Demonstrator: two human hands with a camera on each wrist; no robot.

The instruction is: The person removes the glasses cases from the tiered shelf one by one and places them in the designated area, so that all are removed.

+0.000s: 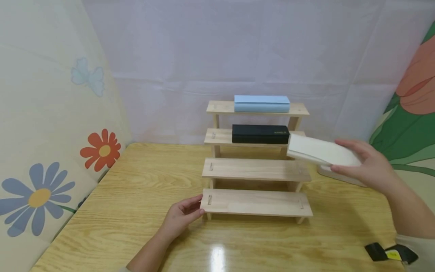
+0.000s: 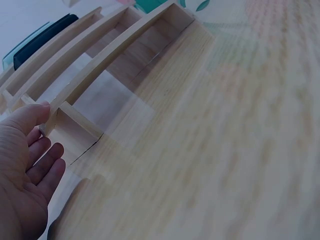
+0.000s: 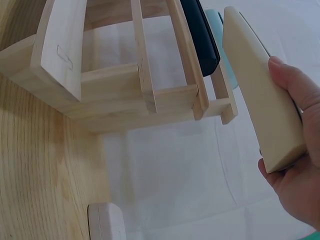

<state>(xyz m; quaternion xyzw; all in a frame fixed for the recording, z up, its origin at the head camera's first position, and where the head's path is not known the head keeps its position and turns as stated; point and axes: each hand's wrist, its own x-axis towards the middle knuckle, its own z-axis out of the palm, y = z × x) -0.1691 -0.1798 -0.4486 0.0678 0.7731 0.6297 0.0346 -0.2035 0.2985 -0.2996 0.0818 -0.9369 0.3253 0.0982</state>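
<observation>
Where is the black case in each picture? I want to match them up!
Head view: the black case is a little right of the middle, on the second shelf from the top.
Left wrist view: in the upper left corner, tilted.
Right wrist view: at the top, right of the middle, partly cut off.
Shared landmark: the wooden stepped stand under it.

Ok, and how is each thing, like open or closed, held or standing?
Blue case, closed, lying on the top step.
Black case, closed, lying on the second step down.
White case, looks closed, tilted, held up by the right hand.
Wooden stand, upright, left hand gripping its bottom step.
Pale box, on the table, partly hidden; can't tell if closed.
</observation>
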